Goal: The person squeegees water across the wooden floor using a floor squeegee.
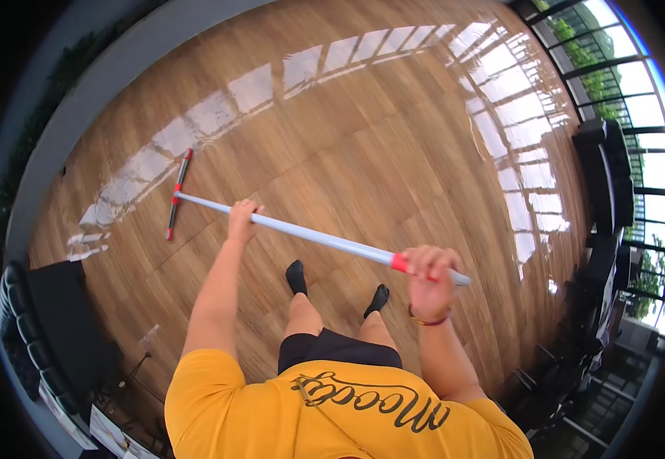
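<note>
A long pale grey pole (317,236) with a red collar slants across the view in front of me. My left hand (245,220) is closed round the pole's lower part, nearer the head. Near the upper end, at the red collar, my right hand (430,279) grips the pole, its fingers wrapped over the top. At the pole's far left end, a narrow dark and red squeegee-like head (178,193) rests on the wood floor (347,168). What lies under the head is hidden.
Glossy reflections cross the floor at the top and right. A black padded seat (68,321) stands at the left, and dark furniture (608,180) lines the tall windows (653,153) at the right. My feet in black socks (296,277) are below the pole.
</note>
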### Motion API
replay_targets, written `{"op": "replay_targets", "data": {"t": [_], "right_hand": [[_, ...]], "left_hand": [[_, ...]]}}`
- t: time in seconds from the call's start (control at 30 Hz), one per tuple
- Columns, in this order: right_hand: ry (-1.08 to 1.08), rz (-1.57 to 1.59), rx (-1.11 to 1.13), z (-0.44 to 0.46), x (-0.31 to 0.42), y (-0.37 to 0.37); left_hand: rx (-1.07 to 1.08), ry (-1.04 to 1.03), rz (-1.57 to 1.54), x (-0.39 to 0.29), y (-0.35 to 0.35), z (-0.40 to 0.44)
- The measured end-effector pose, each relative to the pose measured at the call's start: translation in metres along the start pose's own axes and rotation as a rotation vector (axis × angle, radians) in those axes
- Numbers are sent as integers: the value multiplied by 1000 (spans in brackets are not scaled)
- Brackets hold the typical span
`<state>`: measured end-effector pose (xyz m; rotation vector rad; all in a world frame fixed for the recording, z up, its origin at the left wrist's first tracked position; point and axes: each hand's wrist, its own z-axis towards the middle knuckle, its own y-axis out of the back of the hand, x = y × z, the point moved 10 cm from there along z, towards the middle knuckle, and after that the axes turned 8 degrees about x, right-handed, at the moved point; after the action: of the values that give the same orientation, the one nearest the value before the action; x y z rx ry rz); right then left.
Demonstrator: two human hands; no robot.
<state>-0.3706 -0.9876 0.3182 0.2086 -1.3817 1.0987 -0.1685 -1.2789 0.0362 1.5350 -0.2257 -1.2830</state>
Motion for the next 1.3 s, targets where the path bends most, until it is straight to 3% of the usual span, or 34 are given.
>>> {"op": "replay_targets", "data": {"t": [0.1,0.17,0.23,0.3,0.4,0.53,0.6,0.67,0.77,0.8,0.87,0.93,0.97,1.0,1.07,1.17,1.27,1.3], "right_hand": [[-112,36,-92,-30,-8,38],[-162,72,-151,-53,9,79],[-63,82,26,-66,54,119],[62,112,-16,-79,133,180],[261,69,-356,-128,271,313],[491,-130,-561,-238,492,452],[513,-346,-481,-288,607,470],[494,-400,-540,-327,689,475],[475,-478,-559,-338,733,496],[442,-463,-507,-329,729,491],[543,-613,-764,-323,712,521],[559,-572,-780,-307,693,566],[527,-502,-660,-286,673,584],[498,-425,-544,-264,647,599],[488,-362,-586,-216,579,613],[473,-185,-471,-126,470,578],[381,-61,-493,-67,361,543],[286,-43,-508,-57,319,538]], "left_hand": [[266,90,122,9,-45,-9],[353,73,175,-30,-69,-17],[434,72,250,-89,-99,-15],[408,-43,151,-198,-134,-11],[424,-222,8,-388,-206,-14],[646,-384,-395,-641,-319,-50],[783,-576,-526,-759,-367,-84],[893,-717,-575,-851,-402,-112],[931,-804,-630,-928,-448,-120],[935,-798,-600,-934,-467,-119],[932,-785,-578,-932,-500,-106],[968,-668,-561,-904,-522,-79],[906,-637,-543,-883,-523,-58],[847,-607,-516,-854,-520,-34],[770,-518,-442,-781,-514,12],[572,-417,-445,-663,-466,80],[471,-364,-237,-557,-414,128],[444,-253,-98,-504,-410,139]]}}
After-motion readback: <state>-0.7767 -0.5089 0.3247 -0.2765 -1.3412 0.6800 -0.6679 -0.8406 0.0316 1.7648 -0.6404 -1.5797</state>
